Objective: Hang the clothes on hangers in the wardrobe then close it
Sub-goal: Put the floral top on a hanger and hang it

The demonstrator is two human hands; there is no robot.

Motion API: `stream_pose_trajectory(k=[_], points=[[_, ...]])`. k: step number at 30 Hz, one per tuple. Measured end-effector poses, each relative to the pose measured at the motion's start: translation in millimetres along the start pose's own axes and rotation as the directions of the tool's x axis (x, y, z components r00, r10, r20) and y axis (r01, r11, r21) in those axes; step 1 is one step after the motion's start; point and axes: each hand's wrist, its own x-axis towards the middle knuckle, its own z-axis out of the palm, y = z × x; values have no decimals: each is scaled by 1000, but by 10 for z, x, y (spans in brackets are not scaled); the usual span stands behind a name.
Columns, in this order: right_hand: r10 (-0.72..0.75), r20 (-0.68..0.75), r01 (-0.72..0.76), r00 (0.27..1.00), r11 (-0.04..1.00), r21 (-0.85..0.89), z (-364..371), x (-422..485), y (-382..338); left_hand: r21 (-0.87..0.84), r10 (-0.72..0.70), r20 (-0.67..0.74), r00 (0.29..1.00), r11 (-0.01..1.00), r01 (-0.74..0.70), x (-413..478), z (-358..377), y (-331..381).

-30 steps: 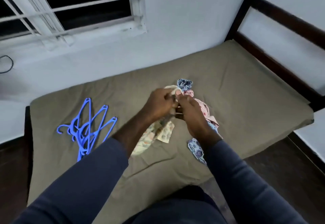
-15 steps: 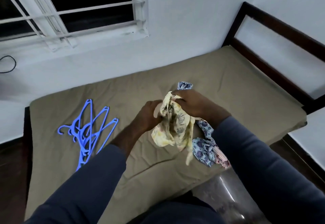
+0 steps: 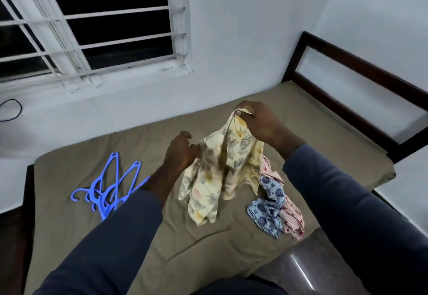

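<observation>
While it hung from its top edge, the yellow floral garment (image 3: 222,169) sat between both hands, above the mattress (image 3: 324,137). R hand (image 3: 259,123): thumb + fingers pinched a fold at the garment's highest point; the rest of the cloth draped down and to the left of that pinch. L hand (image 3: 180,153): fingers curled onto the cloth's left edge, lower than the R pinch, approx. mid-height of the garment. Bottom hem was down at sheet level; contact w/ the sheet not clear. Just right of the hem, on the mattress near its front edge: blue patterned garment (image 3: 266,211), crumpled, touching a pink striped garment (image 3: 291,218). Well to the left, also on the mattress: blue hangers (image 3: 111,190), several in a loose heap, partly behind the L forearm. Dark bed frame (image 3: 347,81) at far right; barred window (image 3: 92,28) in the wall behind.
</observation>
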Motion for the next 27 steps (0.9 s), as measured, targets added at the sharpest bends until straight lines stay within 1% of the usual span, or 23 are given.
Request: stream_pose_trajectory(k=[1,2,3,5,6,7,8,10,11,12,14,16,18,21,23,25,26,27], points=[[-24,35,25,999,1000,-12,-15,20,-30,-67,69,-33,997,995,-71,-21,-7,41],[-55,87,58,995,998,-34,-21,34,-70,-154,129,-26,991,979,-132,-69,-12,127],[-82,136,91,987,994,-57,-35,50,-119,-214,192,17,981,959,-184,-99,0,222],[-130,210,152,969,984,-92,-50,101,-227,-223,259,109,960,947,-230,-166,63,417],[-148,232,174,961,980,-96,-68,123,-293,-194,257,126,958,954,-230,-187,112,480],[-168,246,197,955,975,-98,-87,147,-356,-134,233,113,966,967,-217,-183,173,486],[-196,247,227,949,969,-103,-117,169,-415,-35,185,82,979,983,-182,-176,223,454],[-242,209,272,948,953,-131,-207,224,-480,178,69,1,998,982,-68,-157,227,295],[-254,177,281,951,947,-153,-270,252,-473,242,10,-29,1000,970,-3,-141,181,188],[-254,150,279,955,943,-179,-329,282,-434,267,-40,-55,998,962,53,-130,101,77],[-216,117,239,969,941,-241,-437,334,-290,273,-72,-94,993,957,95,-63,-89,-120],[-134,97,155,986,951,-267,-500,364,-117,253,-30,-117,993,966,59,38,-289,-229],[-70,68,87,995,957,-277,-505,373,31,195,37,-141,989,981,-9,133,-485,-227],[15,22,-7,1000,950,-313,-487,388,182,143,105,-128,986,986,-86,220,-700,-127],[52,-6,-50,999,923,-381,-492,364,213,139,121,-71,990,984,-111,254,-783,-53],[49,-55,-68,997,887,-456,-498,316,196,75,197,85,977,976,-203,227,-833,63],[36,-95,-78,995,872,-482,-494,292,162,7,246,179,953,968,-252,168,-831,161],[30,-129,-87,991,880,-467,-483,272,120,-54,292,270,917,956,-288,89,-801,275]])
